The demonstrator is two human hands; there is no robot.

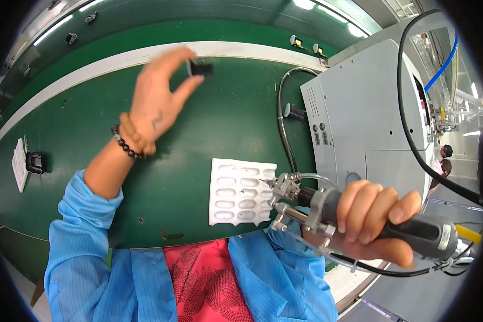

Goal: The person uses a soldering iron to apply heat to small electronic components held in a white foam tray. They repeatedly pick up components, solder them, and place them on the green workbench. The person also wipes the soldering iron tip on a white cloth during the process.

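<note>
My left hand (156, 102) is raised over the green work surface (188, 161), pinching a small black part (200, 68) between thumb and fingertips. A beaded bracelet circles that wrist. My right hand (373, 217) grips the dark handle of a powered hand tool (327, 209), its metal nozzle end pointing left toward a white moulded tray (240, 192) with several oval pockets. Thin tubes and a black cable run from the tool.
A grey machine cabinet (359, 123) stands at the right, with black cables looping over it. At the far left lie a second white tray (19, 163) and a small black part (34, 162). A white strip edges the far side of the green surface.
</note>
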